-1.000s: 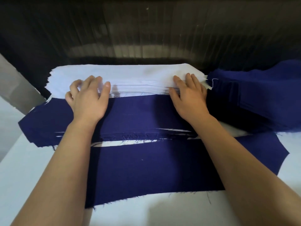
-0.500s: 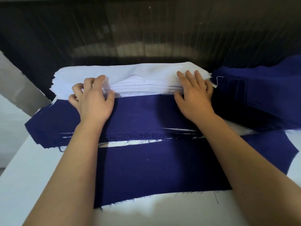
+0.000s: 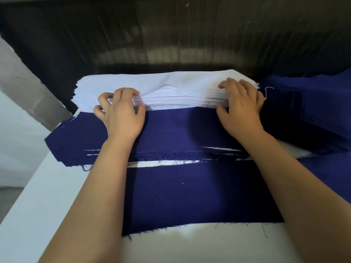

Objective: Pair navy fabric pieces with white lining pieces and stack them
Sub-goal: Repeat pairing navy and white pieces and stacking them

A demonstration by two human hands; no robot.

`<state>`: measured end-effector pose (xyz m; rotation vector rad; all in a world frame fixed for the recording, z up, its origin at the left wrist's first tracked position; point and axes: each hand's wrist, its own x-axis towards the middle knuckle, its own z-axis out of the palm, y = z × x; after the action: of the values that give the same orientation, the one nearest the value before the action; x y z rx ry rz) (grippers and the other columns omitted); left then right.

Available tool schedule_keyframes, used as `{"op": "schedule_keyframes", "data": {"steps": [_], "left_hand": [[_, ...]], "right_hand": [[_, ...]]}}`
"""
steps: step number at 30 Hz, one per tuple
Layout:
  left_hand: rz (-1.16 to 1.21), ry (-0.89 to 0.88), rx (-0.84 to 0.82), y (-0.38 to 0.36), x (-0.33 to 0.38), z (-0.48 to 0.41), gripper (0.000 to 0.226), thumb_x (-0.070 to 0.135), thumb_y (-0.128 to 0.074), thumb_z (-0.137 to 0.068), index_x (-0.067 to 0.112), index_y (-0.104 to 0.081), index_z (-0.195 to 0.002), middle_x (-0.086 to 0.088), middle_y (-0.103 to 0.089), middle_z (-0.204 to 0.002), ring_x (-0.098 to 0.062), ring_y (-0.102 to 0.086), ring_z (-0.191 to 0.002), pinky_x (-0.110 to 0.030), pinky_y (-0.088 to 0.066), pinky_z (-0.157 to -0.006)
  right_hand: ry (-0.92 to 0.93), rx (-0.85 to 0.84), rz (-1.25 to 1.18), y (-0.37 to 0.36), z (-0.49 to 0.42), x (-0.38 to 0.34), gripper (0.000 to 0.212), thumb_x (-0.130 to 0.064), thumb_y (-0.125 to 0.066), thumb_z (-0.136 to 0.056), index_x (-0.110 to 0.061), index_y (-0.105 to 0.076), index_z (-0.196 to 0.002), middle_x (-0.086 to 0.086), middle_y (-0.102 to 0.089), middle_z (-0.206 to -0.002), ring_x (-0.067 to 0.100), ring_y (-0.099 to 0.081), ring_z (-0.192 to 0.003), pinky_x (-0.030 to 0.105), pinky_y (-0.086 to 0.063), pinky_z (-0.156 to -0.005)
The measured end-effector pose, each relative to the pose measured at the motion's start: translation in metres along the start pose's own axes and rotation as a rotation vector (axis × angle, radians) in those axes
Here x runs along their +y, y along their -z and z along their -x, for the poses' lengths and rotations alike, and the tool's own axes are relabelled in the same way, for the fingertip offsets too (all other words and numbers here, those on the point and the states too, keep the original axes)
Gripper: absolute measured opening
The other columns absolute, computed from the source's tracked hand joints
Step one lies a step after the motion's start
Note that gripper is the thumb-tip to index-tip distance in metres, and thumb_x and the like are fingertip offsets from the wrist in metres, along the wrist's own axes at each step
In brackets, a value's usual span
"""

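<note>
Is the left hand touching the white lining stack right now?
Touching. The head view shows the left hand with fingertips curled over the near edge of the white lining stack, thumb against its layers.

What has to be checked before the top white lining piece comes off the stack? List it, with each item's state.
1. Left hand grips the near edge of the white lining stack: ok.
2. Right hand holds the stack's right near corner, thumb at the edge: ok.
3. Only one sheet separated: cannot tell; several upper layers bulge together.
4. Front navy piece lies flat on the table: ok.
5. Paired stack squared up: not ok; white slivers show along its near edge.
</note>
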<state>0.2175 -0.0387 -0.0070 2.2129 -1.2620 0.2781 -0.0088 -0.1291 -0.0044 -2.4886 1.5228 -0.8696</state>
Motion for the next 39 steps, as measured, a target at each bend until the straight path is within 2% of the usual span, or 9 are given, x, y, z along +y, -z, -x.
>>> {"op": "schedule_keyframes", "data": {"steps": [2, 5, 8, 11, 17, 22, 32, 35, 39], "left_hand": [[0.007, 0.001, 0.009, 0.001, 0.001, 0.001, 0.029, 0.025, -0.054, -0.091, 0.02, -0.053, -0.12, 0.002, -0.053, -0.131, -0.029, -0.028, -0.126, -0.037, -0.017, -0.092], [0.002, -0.009, 0.018, 0.002, 0.003, 0.001, 0.031, 0.022, -0.054, -0.091, 0.019, -0.049, -0.122, 0.002, -0.053, -0.127, -0.029, -0.03, -0.124, -0.037, -0.018, -0.091], [-0.007, -0.009, 0.027, 0.001, 0.004, 0.0, 0.028, 0.021, -0.054, -0.091, 0.018, -0.05, -0.118, 0.001, -0.053, -0.125, -0.029, -0.031, -0.123, -0.037, -0.018, -0.091], [-0.012, -0.027, 0.048, 0.0, 0.006, 0.001, 0.018, 0.02, -0.055, -0.091, 0.016, -0.054, -0.108, 0.0, -0.055, -0.123, -0.03, -0.032, -0.123, -0.039, -0.019, -0.092], [-0.076, -0.062, -0.005, 0.006, 0.005, 0.001, 0.015, 0.028, -0.056, -0.092, 0.018, -0.068, -0.091, 0.006, -0.054, -0.129, -0.031, -0.029, -0.127, -0.04, -0.017, -0.095], [-0.126, -0.085, -0.056, 0.015, 0.004, -0.006, 0.02, 0.028, -0.054, -0.094, 0.019, -0.072, -0.097, 0.006, -0.058, -0.127, -0.028, -0.033, -0.123, -0.039, -0.014, -0.092], [0.017, -0.108, 0.066, 0.024, 0.001, -0.01, 0.018, 0.009, -0.055, -0.09, 0.018, -0.07, -0.096, 0.001, -0.066, -0.111, -0.022, -0.05, -0.11, -0.031, -0.017, -0.087], [0.08, -0.133, 0.13, 0.027, 0.002, -0.009, 0.016, 0.002, -0.054, -0.086, 0.016, -0.063, -0.088, 0.003, -0.063, -0.096, -0.022, -0.054, -0.1, -0.024, -0.015, -0.079], [0.186, -0.149, 0.11, 0.027, 0.003, -0.006, 0.021, 0.004, -0.057, -0.087, 0.021, -0.046, -0.092, 0.01, -0.051, -0.085, -0.015, -0.049, -0.084, -0.022, -0.018, -0.082]], "right_hand": [[0.005, -0.03, -0.022, 0.0, 0.0, -0.002, 0.055, -0.012, -0.052, -0.084, -0.02, -0.034, -0.136, 0.006, -0.029, -0.149, 0.026, -0.01, -0.142, 0.039, -0.003, -0.11], [-0.014, -0.07, -0.029, -0.001, 0.0, -0.002, 0.061, -0.014, -0.052, -0.085, -0.019, -0.025, -0.14, 0.011, -0.035, -0.145, 0.024, -0.011, -0.143, 0.042, -0.003, -0.11], [-0.014, -0.054, -0.021, -0.001, 0.001, 0.0, 0.042, -0.014, -0.051, -0.086, -0.019, -0.04, -0.126, 0.011, -0.043, -0.137, 0.024, -0.018, -0.14, 0.042, -0.005, -0.109], [0.005, -0.064, 0.042, -0.003, 0.001, 0.002, 0.023, -0.016, -0.051, -0.088, -0.019, -0.054, -0.11, 0.002, -0.041, -0.144, 0.023, -0.017, -0.14, 0.035, -0.004, -0.104], [0.008, -0.05, 0.056, -0.003, 0.001, 0.002, 0.023, -0.016, -0.051, -0.087, -0.02, -0.061, -0.107, -0.005, -0.042, -0.144, 0.022, -0.022, -0.136, 0.03, -0.007, -0.097], [0.007, -0.043, 0.049, -0.001, 0.002, 0.001, 0.025, -0.014, -0.052, -0.087, -0.02, -0.062, -0.109, -0.005, -0.045, -0.14, 0.023, -0.024, -0.133, 0.03, -0.008, -0.095], [-0.015, 0.0, -0.03, 0.001, 0.003, -0.001, 0.032, -0.009, -0.051, -0.083, -0.016, -0.049, -0.115, 0.0, -0.05, -0.127, 0.023, -0.028, -0.128, 0.028, -0.012, -0.09], [-0.034, 0.002, -0.066, 0.002, 0.003, -0.002, 0.041, -0.009, -0.051, -0.084, -0.014, -0.042, -0.123, 0.007, -0.046, -0.128, 0.025, -0.026, -0.129, 0.029, -0.011, -0.092], [-0.047, 0.0, -0.1, 0.004, 0.004, -0.003, 0.053, -0.011, -0.051, -0.086, -0.017, -0.034, -0.136, 0.007, -0.044, -0.134, 0.027, -0.025, -0.128, 0.031, -0.014, -0.096]]}}
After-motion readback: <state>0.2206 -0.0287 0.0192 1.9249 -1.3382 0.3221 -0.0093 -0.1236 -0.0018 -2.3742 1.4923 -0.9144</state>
